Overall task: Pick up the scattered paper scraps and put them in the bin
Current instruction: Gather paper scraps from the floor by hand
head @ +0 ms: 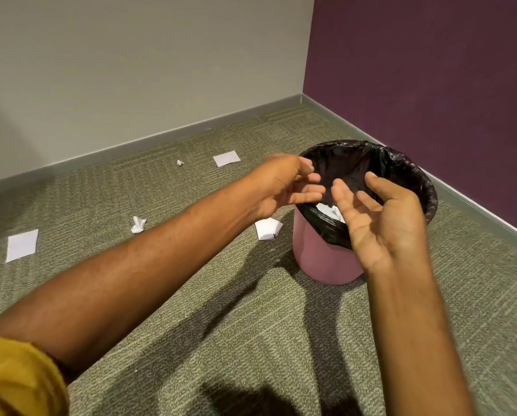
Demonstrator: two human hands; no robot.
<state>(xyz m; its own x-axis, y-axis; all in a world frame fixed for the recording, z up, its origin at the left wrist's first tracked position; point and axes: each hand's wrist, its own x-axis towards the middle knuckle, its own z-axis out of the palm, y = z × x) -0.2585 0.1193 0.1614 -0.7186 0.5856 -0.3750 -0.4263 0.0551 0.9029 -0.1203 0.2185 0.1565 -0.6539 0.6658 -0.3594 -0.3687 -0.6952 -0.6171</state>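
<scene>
Hovering over the pink bin [326,256], both my hands are empty: my left hand [281,184] has its fingers loosely spread just above the near-left rim, and my right hand [380,217] is palm-up and open over the near side, nothing pinched in either. Inside the black liner [401,169] I can see a few white scraps [329,210] lying at the bottom, so part of the job looks done.

Plenty is left on the carpet [221,310]. A folded scrap [267,229] lies just left of the bin's base, partly hidden under my left wrist. Further left sits a crumpled scrap [137,224], and at the far left edge a flat sheet [22,245]. Toward the far wall there is a flat rectangular piece [226,158] and, left of it, a tiny crumpled bit [180,162].

My next move, as I judge it, is the folded scrap beside the bin, since it is nearest. To do it well I should pinch it at a raised fold rather than scrape at the carpet pile. The flat sheets will be harder: I would lift a corner with a fingertip first. Gathering several in one hand before returning should save trips, and I should let go well inside the liner so nothing flutters out.
</scene>
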